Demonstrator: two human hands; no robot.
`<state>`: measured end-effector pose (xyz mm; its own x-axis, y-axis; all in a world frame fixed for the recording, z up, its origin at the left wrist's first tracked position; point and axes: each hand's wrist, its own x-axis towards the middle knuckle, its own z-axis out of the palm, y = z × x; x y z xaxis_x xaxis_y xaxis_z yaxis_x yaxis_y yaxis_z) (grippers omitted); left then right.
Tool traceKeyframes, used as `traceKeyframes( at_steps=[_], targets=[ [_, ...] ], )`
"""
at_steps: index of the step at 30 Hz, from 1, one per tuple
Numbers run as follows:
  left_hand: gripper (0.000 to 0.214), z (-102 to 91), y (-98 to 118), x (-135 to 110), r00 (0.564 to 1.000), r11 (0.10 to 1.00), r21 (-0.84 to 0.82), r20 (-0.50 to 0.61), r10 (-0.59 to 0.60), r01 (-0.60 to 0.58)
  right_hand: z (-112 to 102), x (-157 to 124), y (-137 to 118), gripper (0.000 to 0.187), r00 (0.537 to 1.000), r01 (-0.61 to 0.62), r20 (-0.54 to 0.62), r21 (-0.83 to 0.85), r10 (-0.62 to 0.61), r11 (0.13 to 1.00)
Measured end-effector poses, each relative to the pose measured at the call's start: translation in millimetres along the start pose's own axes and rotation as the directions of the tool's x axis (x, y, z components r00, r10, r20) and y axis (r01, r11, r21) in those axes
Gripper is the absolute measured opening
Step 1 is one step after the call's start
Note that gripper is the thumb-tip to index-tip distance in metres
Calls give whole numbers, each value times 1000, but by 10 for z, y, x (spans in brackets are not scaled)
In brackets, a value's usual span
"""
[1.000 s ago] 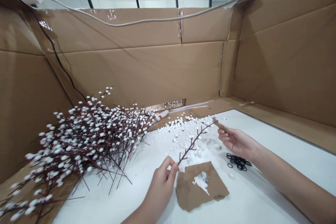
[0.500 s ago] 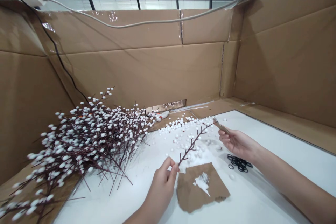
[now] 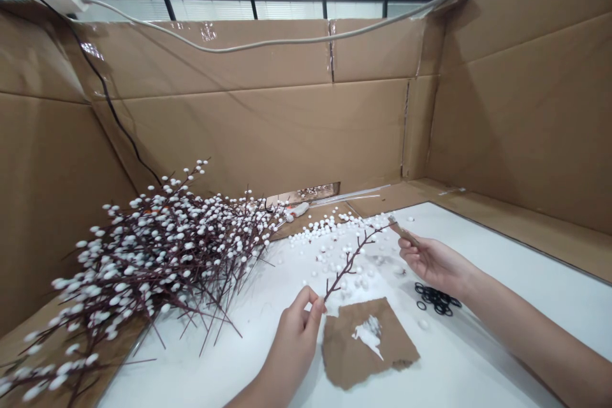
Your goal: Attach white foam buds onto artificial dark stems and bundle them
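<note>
White tabletop [image 3: 526, 255] — left hand [image 3: 299, 331] pinches a thin twig [image 3: 349, 264], right hand [image 3: 430, 261] grips a brown stick [image 3: 404, 233].

A workroom table [image 3: 507, 261] boxed in by taped cardboard walls [image 3: 248, 134].

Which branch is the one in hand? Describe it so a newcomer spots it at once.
On the white table, find the big heap of budded branches. To its right, above the cardboard scrap, a dark twig rises from the left hand, alone and almost bare of buds.
</note>
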<state>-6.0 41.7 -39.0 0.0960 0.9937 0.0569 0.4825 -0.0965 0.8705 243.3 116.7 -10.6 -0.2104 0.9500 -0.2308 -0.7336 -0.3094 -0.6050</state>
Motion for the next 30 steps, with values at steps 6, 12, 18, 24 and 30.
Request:
traceKeyframes(
  at_steps=[6, 12, 18, 24, 30],
  targets=[
    [35, -2, -17, 12, 1000, 1000, 1, 0, -4, 4, 11, -8, 7, 29, 1000, 7, 3, -6, -7, 1000],
    [35, -2, -4, 11, 1000, 1000, -6, -7, -9, 9, -9, 5, 11, 30, 1000, 9, 3, -11, -9, 1000],
    [36, 2, -14, 5, 1000, 1000, 2, 13, 12, -12, -47, 34, 4, 24, 1000, 3, 22, -15, -2, 1000],
    [35, 3, -22, -9, 995, 999, 37, 92, 36, -39, -47, 46, 3, 25, 1000, 4, 11, -9, -4, 1000],
    [33, -3, -28, -20, 993, 997, 42, 102, 59, -63, -34, 36, 4, 25, 1000, 16, 2, -6, -16, 1000]
  ],
)
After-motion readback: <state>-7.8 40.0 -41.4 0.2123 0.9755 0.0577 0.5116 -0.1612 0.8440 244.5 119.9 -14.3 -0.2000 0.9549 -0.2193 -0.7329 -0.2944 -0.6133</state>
